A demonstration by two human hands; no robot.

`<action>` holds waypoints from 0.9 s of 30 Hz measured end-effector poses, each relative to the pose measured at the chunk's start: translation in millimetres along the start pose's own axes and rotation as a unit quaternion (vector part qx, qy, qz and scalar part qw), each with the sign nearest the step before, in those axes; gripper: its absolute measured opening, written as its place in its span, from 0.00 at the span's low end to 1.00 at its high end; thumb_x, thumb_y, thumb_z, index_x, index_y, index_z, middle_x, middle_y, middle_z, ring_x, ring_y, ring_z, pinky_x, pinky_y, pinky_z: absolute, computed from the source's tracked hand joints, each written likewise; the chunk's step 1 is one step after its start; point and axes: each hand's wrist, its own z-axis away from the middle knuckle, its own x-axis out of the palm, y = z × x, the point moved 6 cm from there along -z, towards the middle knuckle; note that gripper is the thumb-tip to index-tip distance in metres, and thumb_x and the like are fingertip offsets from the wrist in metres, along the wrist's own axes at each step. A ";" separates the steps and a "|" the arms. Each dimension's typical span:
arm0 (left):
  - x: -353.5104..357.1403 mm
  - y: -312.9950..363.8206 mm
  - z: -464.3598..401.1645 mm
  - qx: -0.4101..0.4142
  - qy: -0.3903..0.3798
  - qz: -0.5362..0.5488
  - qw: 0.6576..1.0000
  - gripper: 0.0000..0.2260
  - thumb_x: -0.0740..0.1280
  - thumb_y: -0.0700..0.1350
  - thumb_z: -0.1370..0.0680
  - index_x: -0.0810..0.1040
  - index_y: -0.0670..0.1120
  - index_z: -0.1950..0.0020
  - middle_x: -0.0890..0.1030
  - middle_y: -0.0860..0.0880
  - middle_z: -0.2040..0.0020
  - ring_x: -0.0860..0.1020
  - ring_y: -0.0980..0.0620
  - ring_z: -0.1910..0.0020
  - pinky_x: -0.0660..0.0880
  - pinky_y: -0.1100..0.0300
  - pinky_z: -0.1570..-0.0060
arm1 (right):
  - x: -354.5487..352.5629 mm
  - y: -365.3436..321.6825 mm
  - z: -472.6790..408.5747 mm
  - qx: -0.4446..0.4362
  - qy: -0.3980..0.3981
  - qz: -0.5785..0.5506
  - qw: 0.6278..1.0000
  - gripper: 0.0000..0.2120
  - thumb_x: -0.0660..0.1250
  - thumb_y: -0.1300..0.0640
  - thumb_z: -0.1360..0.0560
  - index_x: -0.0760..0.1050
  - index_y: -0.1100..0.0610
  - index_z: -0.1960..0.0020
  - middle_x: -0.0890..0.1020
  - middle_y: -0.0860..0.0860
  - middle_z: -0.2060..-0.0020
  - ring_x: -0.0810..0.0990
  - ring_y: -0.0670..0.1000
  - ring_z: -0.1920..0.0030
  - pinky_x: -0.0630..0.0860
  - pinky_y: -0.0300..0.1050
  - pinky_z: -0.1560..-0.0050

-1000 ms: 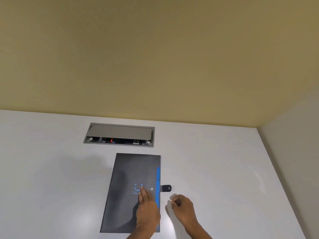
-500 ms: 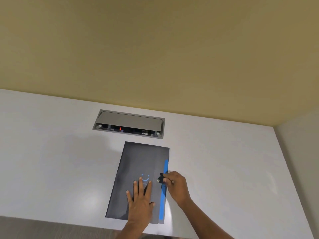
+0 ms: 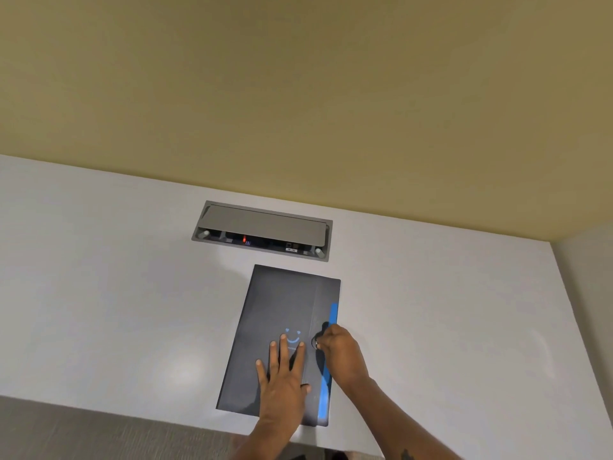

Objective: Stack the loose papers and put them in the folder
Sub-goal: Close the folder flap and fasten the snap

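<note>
A dark grey folder (image 3: pixel 282 307) with a blue stripe along its right edge and a blue smiley mark lies closed on the white table (image 3: pixel 116 293). My left hand (image 3: pixel 283 376) lies flat on its cover, fingers spread. My right hand (image 3: pixel 341 351) pinches the small black clasp tab (image 3: pixel 321 330) folded over the folder's right edge. No loose papers are visible.
A grey cable box (image 3: pixel 262 229) with its lid partly raised is set into the table just beyond the folder. A tan wall rises behind the table and a pale wall stands at the right. The table's near edge runs below the folder.
My right hand took the black tab lying right of the folder and folded it onto the cover. My left hand spread flat. The camera tilted down, showing the table's near edge.
</note>
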 end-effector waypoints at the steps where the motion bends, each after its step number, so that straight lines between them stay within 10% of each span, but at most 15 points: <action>1: -0.4 0.5 0.5 0.000 0.000 0.001 1.000 0.41 0.62 0.60 0.18 0.33 0.59 0.20 0.32 0.46 0.17 0.34 0.40 0.18 0.44 0.33 0.20 | 0.1 -1.2 0.0 -0.007 0.003 0.010 1.000 0.13 0.62 0.65 0.17 0.85 0.62 0.43 0.82 0.58 0.41 0.78 0.54 0.39 0.72 0.41 0.42; 17: -8.8 5.2 2.5 -0.014 -0.025 -0.035 0.999 0.40 0.61 0.60 0.18 0.35 0.57 0.18 0.32 0.44 0.17 0.34 0.38 0.18 0.44 0.34 0.20 | 12.5 -10.4 -11.0 0.007 -0.003 0.073 0.997 0.13 0.59 0.68 0.18 0.80 0.65 0.40 0.79 0.59 0.39 0.77 0.59 0.39 0.77 0.47 0.41; 20: -26.2 1.3 5.2 -0.026 0.016 0.037 0.999 0.44 0.67 0.56 0.20 0.37 0.54 0.17 0.47 0.47 0.15 0.49 0.43 0.16 0.52 0.38 0.19 | 10.3 -4.4 -7.9 0.019 0.017 0.032 0.999 0.10 0.64 0.65 0.17 0.82 0.62 0.38 0.81 0.56 0.39 0.80 0.54 0.41 0.76 0.38 0.42; 23: -61.7 -24.9 10.1 -0.066 0.144 0.210 0.965 0.45 0.74 0.48 0.23 0.46 0.55 0.17 0.78 0.57 0.32 0.76 0.53 0.38 0.69 0.46 0.27 | 0.4 7.5 7.2 0.050 0.114 -0.043 0.991 0.12 0.75 0.59 0.21 0.82 0.57 0.38 0.79 0.48 0.44 0.79 0.49 0.44 0.78 0.37 0.40; 27: -81.4 -80.5 13.7 -0.150 0.212 0.240 0.935 0.36 0.76 0.41 0.26 0.62 0.51 0.22 0.82 0.50 0.40 0.80 0.42 0.40 0.75 0.40 0.40 | 9.3 33.5 30.4 0.186 0.138 -0.177 0.956 0.20 0.80 0.56 0.25 0.78 0.56 0.37 0.76 0.47 0.46 0.81 0.54 0.43 0.80 0.47 0.41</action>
